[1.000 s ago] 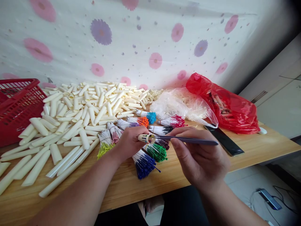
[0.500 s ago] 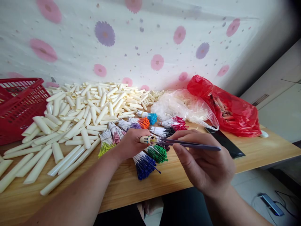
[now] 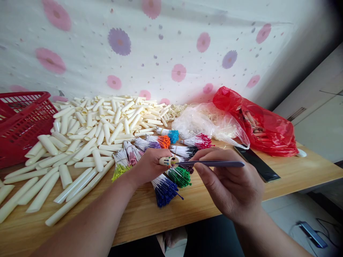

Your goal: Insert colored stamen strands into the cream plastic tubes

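My left hand [image 3: 150, 163] is closed around a cream pen barrel [image 3: 165, 161], its open end facing right and small coloured marks around its rim. My right hand [image 3: 230, 182] pinches dark metal tweezers [image 3: 214, 164], with their tips at the barrel's open mouth. How far the tips reach inside is hidden. Beneath and behind both hands lie bundles of thin white pen refills with coloured ends: blue [image 3: 164, 192], green [image 3: 180, 176], yellow [image 3: 120, 167], orange [image 3: 162, 141], light blue [image 3: 171, 134] and crimson [image 3: 199, 140] among them.
A heap of cream plastic tubes [image 3: 107, 121] covers the table's left and back. A red basket [image 3: 26, 125] stands far left. Clear plastic bag [image 3: 203, 117], red bag [image 3: 270, 128] holding printed tubes, and dark flat slab [image 3: 257, 164] lie right. The table [image 3: 308, 167] ends near my lap.
The tweezers' arms have come together, and their back end has shifted slightly left. My right hand has moved slightly left; the left hand still holds the barrel.
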Motion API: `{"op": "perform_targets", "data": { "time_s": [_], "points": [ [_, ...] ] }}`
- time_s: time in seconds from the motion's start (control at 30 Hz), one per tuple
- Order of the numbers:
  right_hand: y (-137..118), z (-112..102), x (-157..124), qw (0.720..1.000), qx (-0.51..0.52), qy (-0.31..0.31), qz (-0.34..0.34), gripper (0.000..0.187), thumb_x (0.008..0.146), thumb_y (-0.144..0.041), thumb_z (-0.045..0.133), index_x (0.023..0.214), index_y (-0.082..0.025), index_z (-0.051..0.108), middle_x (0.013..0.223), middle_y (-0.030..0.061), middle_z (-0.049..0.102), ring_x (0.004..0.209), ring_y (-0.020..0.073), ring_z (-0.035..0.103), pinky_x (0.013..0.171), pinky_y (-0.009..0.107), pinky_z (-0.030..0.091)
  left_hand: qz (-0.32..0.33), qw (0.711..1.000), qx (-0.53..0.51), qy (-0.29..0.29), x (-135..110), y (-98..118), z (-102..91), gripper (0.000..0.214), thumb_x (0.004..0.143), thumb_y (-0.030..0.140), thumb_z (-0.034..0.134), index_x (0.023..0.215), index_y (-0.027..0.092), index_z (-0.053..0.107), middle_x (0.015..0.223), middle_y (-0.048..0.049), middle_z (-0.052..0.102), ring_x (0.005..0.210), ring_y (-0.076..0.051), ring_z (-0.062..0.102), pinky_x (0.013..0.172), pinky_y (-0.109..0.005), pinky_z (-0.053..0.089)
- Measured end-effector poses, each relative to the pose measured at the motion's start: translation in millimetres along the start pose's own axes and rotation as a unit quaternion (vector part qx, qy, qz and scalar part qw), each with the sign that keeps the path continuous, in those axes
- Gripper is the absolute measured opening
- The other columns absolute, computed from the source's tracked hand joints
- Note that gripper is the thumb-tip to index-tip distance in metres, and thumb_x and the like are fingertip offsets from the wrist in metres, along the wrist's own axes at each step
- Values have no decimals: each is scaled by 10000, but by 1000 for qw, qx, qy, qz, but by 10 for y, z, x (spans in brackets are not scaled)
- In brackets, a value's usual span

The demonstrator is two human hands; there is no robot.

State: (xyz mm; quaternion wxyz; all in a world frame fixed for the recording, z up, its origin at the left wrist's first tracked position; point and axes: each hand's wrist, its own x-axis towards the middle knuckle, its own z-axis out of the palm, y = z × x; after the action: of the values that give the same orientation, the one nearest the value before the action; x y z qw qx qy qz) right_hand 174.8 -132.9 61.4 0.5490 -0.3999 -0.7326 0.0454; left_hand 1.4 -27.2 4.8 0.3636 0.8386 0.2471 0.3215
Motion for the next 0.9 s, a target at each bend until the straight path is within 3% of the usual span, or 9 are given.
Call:
{"op": "perform_targets", "data": {
  "time_s": [0.13, 0.5, 0.7, 0.8, 0.9],
  "points": [
    [-13, 2, 14, 1000, 7, 13, -13, 179, 804, -36, 600, 909, -176, 567, 786, 3, 655, 770, 112, 646, 670, 246, 527, -2, 1000, -3, 1, 4, 2, 7, 231, 815, 254, 573, 617, 136, 588, 569, 31, 548, 538, -74, 472, 518, -177, 347],
    [36, -10, 15, 1000, 2, -19, 4, 149, 810, -58, 603, 890, -174, 555, 798, 9, 649, 718, 111, 635, 648, 257, 509, -14, 1000, 6, -18, 15, 0, 18, 305, 809, 336, 594, 582, 135, 564, 545, 26, 535, 528, -81, 466, 509, -188, 336],
    [17, 2, -6, 999, 40, 0, 7, 193, 803, -44, 604, 924, -192, 571, 832, 9, 655, 788, 140, 645, 689, 286, 522, -26, 999, 8, -30, 20, 14, 6, 335, 811, 367, 576, 569, 136, 554, 532, 31, 517, 523, -79, 447, 505, -187, 326],
    [69, -103, 9, 999, 36, 16, 18, 183, 808, -67, 602, 919, -210, 578, 827, 9, 651, 797, 154, 640, 690, 294, 519, -38, 999, 26, -23, 18, 3, 12, 283, 802, 317, 575, 585, 135, 574, 547, 31, 525, 539, -82, 454, 520, -186, 332],
    [244, -338, -2, 998, -18, 58, 35, 147, 808, -105, 604, 898, -220, 584, 830, 18, 634, 782, 160, 621, 651, 285, 501, -57, 997, 50, -3, 14, -26, 25, 203, 773, 232, 577, 594, 137, 572, 556, 39, 506, 550, -82, 442, 525, -184, 325]
  ]
}}
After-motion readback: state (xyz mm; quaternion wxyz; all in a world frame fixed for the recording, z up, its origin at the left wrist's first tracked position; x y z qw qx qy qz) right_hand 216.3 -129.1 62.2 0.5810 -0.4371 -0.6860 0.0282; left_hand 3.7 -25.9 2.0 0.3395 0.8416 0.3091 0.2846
